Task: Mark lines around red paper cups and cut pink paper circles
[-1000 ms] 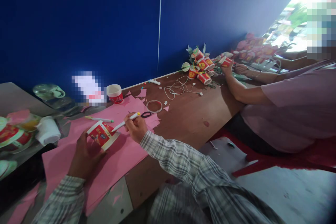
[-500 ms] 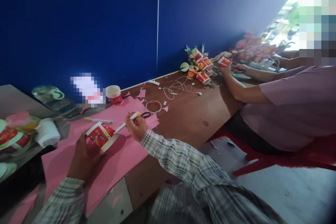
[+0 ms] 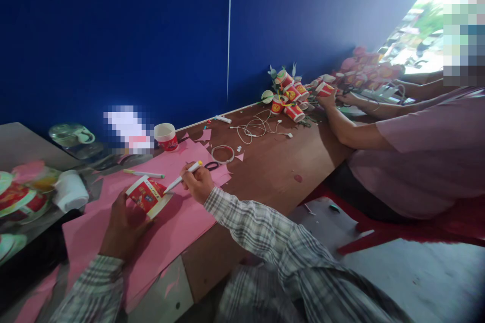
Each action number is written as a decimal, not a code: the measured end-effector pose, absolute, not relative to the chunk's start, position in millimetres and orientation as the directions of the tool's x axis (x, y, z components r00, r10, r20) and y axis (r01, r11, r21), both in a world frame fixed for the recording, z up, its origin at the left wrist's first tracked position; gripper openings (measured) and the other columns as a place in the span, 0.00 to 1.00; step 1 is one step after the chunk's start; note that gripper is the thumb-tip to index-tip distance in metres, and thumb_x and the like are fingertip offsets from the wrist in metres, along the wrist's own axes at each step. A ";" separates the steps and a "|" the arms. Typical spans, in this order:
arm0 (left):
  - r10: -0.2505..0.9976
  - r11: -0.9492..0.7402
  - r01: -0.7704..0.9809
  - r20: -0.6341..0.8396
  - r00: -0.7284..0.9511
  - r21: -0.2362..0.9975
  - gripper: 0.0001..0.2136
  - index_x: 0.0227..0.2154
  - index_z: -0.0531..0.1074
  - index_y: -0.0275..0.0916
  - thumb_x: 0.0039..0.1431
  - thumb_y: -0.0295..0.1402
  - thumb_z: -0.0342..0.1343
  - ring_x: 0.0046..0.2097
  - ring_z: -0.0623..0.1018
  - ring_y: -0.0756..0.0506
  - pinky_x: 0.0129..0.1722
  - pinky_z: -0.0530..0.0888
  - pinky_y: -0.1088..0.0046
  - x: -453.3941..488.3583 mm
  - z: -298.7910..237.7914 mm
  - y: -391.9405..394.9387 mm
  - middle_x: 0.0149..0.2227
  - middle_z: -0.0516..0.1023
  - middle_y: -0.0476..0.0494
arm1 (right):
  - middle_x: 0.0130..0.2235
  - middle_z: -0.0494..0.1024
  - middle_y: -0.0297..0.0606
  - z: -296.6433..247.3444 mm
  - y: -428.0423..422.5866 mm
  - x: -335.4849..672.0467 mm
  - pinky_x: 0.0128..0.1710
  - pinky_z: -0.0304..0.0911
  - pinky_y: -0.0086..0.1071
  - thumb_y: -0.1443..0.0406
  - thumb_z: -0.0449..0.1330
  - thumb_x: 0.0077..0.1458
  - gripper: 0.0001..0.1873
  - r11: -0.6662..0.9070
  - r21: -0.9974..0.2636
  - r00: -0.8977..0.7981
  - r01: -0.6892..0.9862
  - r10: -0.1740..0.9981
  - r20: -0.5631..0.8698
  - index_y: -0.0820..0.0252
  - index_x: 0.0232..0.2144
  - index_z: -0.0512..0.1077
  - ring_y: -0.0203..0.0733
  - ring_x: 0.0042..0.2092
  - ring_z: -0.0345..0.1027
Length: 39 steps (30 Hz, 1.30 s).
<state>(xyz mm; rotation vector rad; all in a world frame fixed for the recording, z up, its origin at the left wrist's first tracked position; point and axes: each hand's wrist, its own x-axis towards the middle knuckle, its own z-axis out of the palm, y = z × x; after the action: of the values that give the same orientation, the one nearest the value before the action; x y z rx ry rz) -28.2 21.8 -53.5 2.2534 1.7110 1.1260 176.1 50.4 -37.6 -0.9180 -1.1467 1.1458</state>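
My left hand grips a red and white paper cup that lies tilted on its side over pink paper sheets. In my right hand is a white marker pen with a yellow end, held like a pencil. Its tip meets the cup's side near the cream-coloured band. A second marker with a green end lies on the pink paper behind the cup. Dark scissor handles show just beyond my right hand, with the blades hidden.
Another paper cup stands upright at the back. White earphones and a wire ring lie on the brown table. Stacked decorated cups are farther right, where a co-worker's hand holds one. A white roll sits at left.
The whole view has shifted very slightly. Both my hands, the cup and the marker keep nearly the same position relative to one another.
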 end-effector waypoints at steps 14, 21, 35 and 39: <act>0.879 -0.356 0.797 0.464 0.109 0.488 0.44 0.55 0.48 0.42 0.31 0.51 0.52 0.54 0.61 0.33 0.51 0.59 0.47 -28.9 -54.3 22.0 0.53 0.60 0.33 | 0.15 0.60 0.28 -33.3 48.8 178.1 0.19 0.50 0.22 0.65 0.50 0.49 0.10 0.192 -0.962 0.021 -0.195 0.981 0.191 0.64 0.19 0.62 0.28 0.17 0.53; 0.865 -0.393 0.783 0.482 0.138 0.482 0.43 0.53 0.50 0.42 0.30 0.49 0.54 0.53 0.62 0.34 0.50 0.60 0.48 -28.2 -51.6 21.5 0.52 0.61 0.34 | 0.14 0.61 0.29 -27.8 46.0 181.4 0.18 0.51 0.22 0.65 0.50 0.48 0.10 0.173 -0.973 0.016 -0.155 0.985 0.173 0.64 0.19 0.63 0.28 0.17 0.54; 0.864 -0.391 0.794 0.484 0.141 0.466 0.45 0.53 0.50 0.37 0.30 0.55 0.51 0.52 0.62 0.35 0.50 0.60 0.50 -30.4 -54.7 23.3 0.51 0.61 0.33 | 0.15 0.60 0.28 -30.0 44.9 179.4 0.19 0.50 0.23 0.66 0.50 0.50 0.09 0.192 -0.964 0.020 -0.182 0.981 0.192 0.64 0.20 0.62 0.28 0.18 0.53; 0.876 -0.366 0.806 0.465 0.130 0.464 0.47 0.54 0.50 0.36 0.29 0.57 0.50 0.53 0.61 0.34 0.50 0.60 0.50 -32.2 -57.1 23.6 0.51 0.61 0.31 | 0.14 0.60 0.28 -31.5 45.5 179.8 0.19 0.48 0.23 0.66 0.52 0.49 0.09 0.195 -0.965 0.024 -0.172 0.981 0.194 0.65 0.20 0.63 0.28 0.18 0.52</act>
<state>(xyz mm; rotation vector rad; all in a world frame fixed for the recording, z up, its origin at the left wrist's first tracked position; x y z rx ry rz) -32.2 23.6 -57.1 2.2840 1.7076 1.0578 179.8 45.5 -31.5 -0.9420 -1.1622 1.1366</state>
